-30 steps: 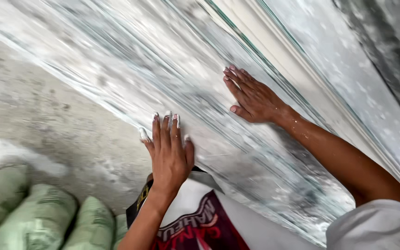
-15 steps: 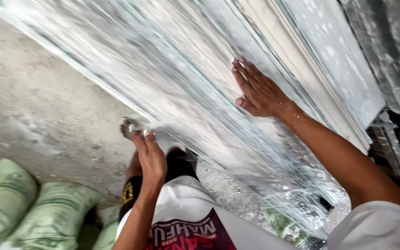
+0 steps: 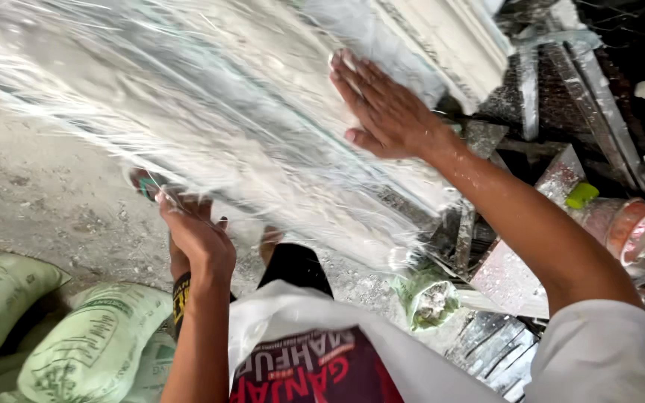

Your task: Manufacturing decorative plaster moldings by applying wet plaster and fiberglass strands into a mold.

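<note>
We log a large glass sheet [image 3: 210, 127], streaked with white residue and water, tilted across the upper left and centre of the frame. The right hand [image 3: 386, 112] lies flat on its upper face near top centre, fingers spread and extended, palm pressing and gripping nothing. The left hand [image 3: 195, 231] sits at the sheet's lower edge, left of centre, fingers curled under or around that edge; we judge it a grip on the glass, though the fingertips are partly hidden behind the pane. Beneath the sheet, at centre, the person's bare feet stand on a dusty concrete floor [image 3: 39, 201]. Green woven sacks [image 3: 91, 343] lie at lower left. At right we see leaning glass offcuts [image 3: 561, 175], a small green bag [image 3: 431, 298] with pale contents, and a translucent container with an orange rim [image 3: 625, 227]. Progress, as judged: the sheet is in hand and supported at two points, not resting anywhere we can see; setting it down remains. Compared with a second ago, the left hand has gone from flat on the face to hooked at the lower edge, the right hand stays flat, and the clutter at right has come into view.
</note>
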